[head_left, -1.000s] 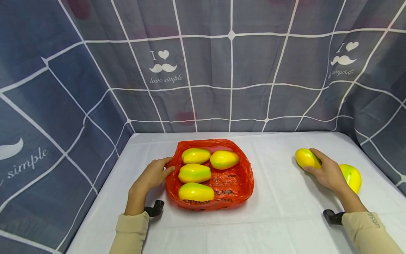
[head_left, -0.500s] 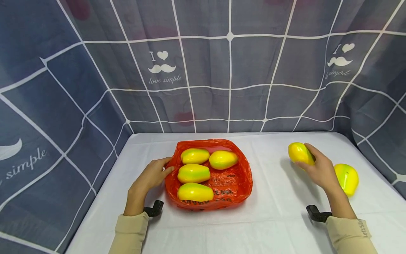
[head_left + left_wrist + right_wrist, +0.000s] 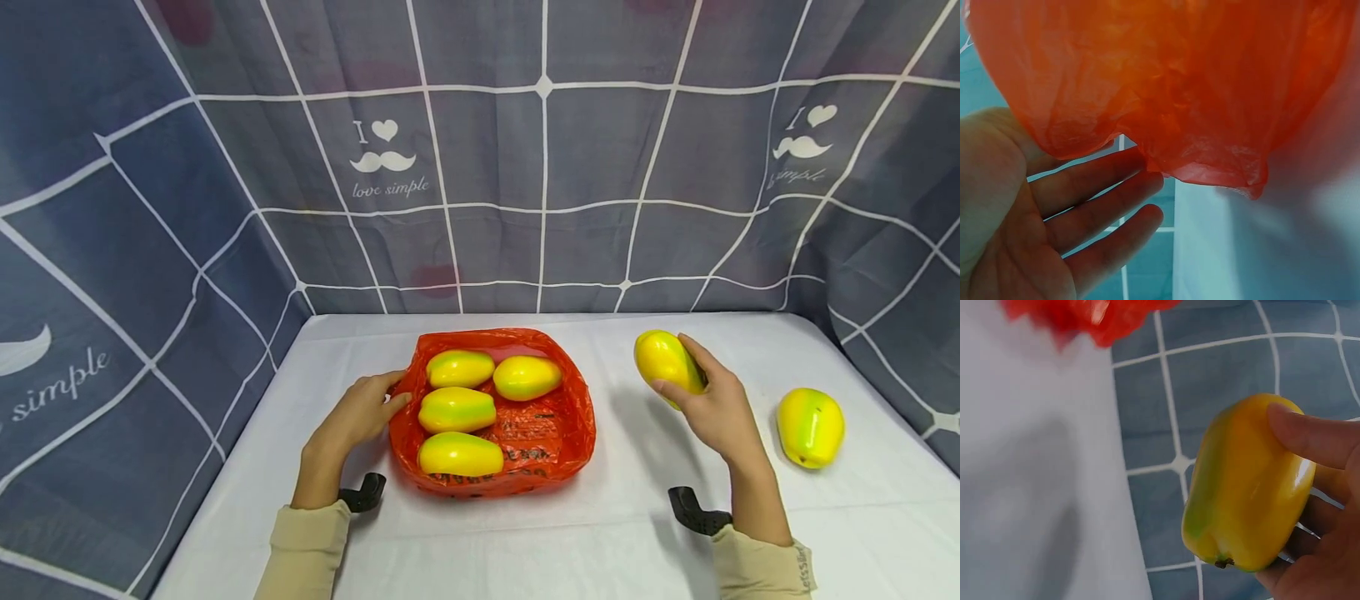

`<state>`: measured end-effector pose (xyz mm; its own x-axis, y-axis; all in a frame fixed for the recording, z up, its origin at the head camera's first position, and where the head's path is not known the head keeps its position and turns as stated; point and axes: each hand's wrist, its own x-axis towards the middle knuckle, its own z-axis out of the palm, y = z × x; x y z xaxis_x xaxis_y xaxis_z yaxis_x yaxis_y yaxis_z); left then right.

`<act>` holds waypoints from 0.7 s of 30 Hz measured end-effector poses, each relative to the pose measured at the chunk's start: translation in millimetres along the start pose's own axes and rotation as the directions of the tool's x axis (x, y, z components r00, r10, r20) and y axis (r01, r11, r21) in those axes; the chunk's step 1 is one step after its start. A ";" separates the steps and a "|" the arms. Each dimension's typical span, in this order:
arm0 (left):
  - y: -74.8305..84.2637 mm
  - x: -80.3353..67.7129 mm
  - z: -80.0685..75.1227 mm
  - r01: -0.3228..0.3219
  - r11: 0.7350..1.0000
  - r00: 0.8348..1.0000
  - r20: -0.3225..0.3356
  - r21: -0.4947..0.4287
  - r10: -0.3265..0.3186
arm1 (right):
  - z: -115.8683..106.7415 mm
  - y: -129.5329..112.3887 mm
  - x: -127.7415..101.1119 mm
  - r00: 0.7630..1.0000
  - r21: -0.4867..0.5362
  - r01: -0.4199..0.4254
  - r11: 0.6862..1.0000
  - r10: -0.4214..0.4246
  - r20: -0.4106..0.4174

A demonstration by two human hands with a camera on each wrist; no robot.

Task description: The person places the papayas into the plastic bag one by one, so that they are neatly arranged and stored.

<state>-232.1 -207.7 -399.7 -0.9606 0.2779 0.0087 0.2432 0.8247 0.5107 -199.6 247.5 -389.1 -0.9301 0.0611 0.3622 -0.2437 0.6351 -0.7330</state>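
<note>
A yellow mango [image 3: 664, 361] is gripped in the curled fingers of the right hand [image 3: 716, 408], lifted clear of the white table [image 3: 645, 517] just right of the red bag [image 3: 573, 417]. The bag's left rim is touched by the left hand [image 3: 358, 414] with relaxed fingers, seemingly so its mouth is kept spread; four mangoes [image 3: 457, 409] are held inside.

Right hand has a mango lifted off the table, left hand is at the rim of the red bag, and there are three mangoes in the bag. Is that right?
Not quite: the red bag holds four mangoes, not three, as the head view shows. The rest stands: the right hand holds a mango off the table, and the left hand is at the bag's rim.
</note>
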 end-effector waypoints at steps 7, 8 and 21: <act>-0.3 1.2 0.9 -0.002 1.000 1.000 0.008 -0.015 0.002 | 9.5 -11.5 -8.4 1.000 0.016 -0.007 1.000 0.007 0.008; -0.5 1.4 1.1 -0.003 1.000 1.000 0.009 -0.014 0.003 | 10.1 -11.9 -9.0 1.000 0.014 -0.006 1.000 0.006 0.009; -0.5 0.7 2.7 -0.007 1.000 1.000 0.011 -0.004 0.007 | 21.4 -27.6 -10.4 0.995 0.027 0.099 0.995 -0.100 0.024</act>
<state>-232.5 -206.6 -402.3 -0.9572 0.2894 0.0032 0.2499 0.8208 0.5137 -189.0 212.9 -384.9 -0.9074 -0.0206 0.4197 -0.3419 0.6168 -0.7090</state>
